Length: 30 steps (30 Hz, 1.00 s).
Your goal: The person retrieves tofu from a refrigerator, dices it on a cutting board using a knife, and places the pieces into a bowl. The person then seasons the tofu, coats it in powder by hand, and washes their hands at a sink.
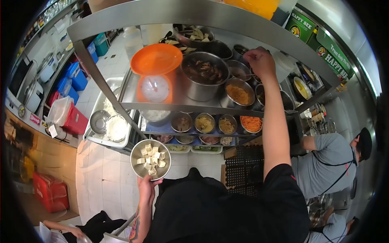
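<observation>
My left hand [147, 186] grips the rim of a steel bowl [134, 167] from below. White cubes that look like tofu [150, 157] lie in the bowl. My right hand [260, 61] reaches over the upper shelf, its fingers curled together above a small metal pot [239, 51]; what they hold, if anything, I cannot make out. Just below it, a metal container [238, 68] has a utensil in it. A pot of brown crumbly seasoning [239, 94] stands nearer me, left of my forearm. Beside that is a large pot of dark brown pieces [204, 72].
An orange plate [156, 59] sits on the steel shelf [190, 106]. Lower down are shredded carrot [251, 124] and several filled bowls. A white tub [88, 127] stands at left. Co-workers [328, 162] are at right; another person [95, 227] is at lower left.
</observation>
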Tool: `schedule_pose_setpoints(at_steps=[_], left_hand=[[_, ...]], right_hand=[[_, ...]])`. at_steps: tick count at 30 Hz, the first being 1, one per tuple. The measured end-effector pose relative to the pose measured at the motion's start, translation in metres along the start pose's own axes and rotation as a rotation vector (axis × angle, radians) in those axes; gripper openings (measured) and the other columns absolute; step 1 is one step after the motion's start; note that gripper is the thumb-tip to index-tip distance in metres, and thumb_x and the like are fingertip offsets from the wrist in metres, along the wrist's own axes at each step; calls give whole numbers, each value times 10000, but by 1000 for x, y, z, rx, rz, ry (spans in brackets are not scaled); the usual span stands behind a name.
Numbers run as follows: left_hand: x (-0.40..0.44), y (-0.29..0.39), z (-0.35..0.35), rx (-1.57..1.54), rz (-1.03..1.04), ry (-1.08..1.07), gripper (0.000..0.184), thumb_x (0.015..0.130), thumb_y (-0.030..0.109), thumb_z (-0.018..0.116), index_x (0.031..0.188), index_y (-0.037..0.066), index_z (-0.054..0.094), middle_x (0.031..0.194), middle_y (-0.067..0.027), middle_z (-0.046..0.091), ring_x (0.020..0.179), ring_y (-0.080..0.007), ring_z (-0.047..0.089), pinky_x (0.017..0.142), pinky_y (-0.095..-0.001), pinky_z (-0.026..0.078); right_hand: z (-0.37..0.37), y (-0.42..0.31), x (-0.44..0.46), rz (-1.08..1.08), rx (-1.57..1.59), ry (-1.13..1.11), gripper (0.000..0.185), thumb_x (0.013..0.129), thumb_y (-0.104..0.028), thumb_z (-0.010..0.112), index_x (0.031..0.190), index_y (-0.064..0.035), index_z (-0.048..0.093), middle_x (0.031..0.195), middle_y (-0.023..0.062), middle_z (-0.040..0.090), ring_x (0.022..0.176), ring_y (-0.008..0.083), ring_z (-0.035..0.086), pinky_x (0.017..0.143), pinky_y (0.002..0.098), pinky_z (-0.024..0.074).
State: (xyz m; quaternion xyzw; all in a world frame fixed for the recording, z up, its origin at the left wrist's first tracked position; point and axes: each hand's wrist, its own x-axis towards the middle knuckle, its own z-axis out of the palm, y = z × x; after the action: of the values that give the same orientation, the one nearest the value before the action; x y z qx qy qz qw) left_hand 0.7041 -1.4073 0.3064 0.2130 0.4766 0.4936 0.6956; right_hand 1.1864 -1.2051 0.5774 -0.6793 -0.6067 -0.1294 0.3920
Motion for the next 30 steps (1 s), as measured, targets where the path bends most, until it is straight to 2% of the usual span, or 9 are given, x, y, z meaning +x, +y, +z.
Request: schedule_pose_setpoints(at_steps=[3,6,12,16,18,20,22,26,30], left_hand=[[2,-10,-8,-21,12,57,587,849,-36,446,1428,-72,359,1199,-275,636,758,-356,726,599,-367,653],[2,-11,-8,-16,12,57,589,847,-33,445,1428,-76,358,1201,-274,635,759,-347,726,590,-359,650],[-5,-7,-4,1,1,59,594,848,-22,450,1431,-79,353,1213,-273,631,750,-330,723,583,-352,646],[-6,-14,-4,-12,8,71,605,847,-22,451,1441,-79,346,1220,-269,629,778,-329,728,587,-352,651],[-7,-17,-6,-11,-32,76,617,849,-24,447,1455,-73,340,1238,-265,626,811,-333,732,599,-350,660],[-8,-13,1,-34,-28,96,611,861,-31,456,1463,-61,350,1300,-262,601,922,-352,728,628,-358,674],[1,-14,-2,-67,-91,86,557,912,-36,459,1458,-65,350,1285,-269,598,930,-355,725,628,-344,673],[15,-18,14,-18,-6,40,549,902,-51,435,1440,-35,325,1255,-258,603,805,-314,735,587,-342,647],[21,-16,32,58,256,-5,553,913,-41,411,1447,-5,273,1211,-250,622,798,-311,736,578,-329,640]], right_hand=[[12,37,12,-236,-348,-392,56,785,-184,779,834,-160,785,947,104,718,957,319,678,858,450,545],[34,58,15,-344,-542,-512,87,746,-198,811,824,-166,788,914,90,712,977,307,670,866,441,533],[40,76,23,-601,-538,-539,126,691,-160,848,794,-174,777,855,69,692,965,279,651,858,409,501],[44,80,24,-575,-517,-536,97,717,-146,829,791,-164,769,882,66,694,941,283,653,828,425,511],[41,81,28,-596,-293,-415,81,757,-144,807,823,-123,765,883,68,677,875,267,653,773,398,514],[20,10,1,-301,127,-372,75,809,-138,773,851,-79,755,860,76,647,807,244,636,725,372,503],[8,-68,-35,-234,264,-389,62,843,-110,746,873,-57,757,835,79,616,773,229,615,717,356,490],[21,-169,-131,-588,430,-363,112,745,-23,785,848,-34,742,917,57,584,855,197,570,734,295,471],[47,-210,-173,-507,678,-384,123,692,-63,814,777,-74,726,1000,50,610,931,251,579,832,379,455]])
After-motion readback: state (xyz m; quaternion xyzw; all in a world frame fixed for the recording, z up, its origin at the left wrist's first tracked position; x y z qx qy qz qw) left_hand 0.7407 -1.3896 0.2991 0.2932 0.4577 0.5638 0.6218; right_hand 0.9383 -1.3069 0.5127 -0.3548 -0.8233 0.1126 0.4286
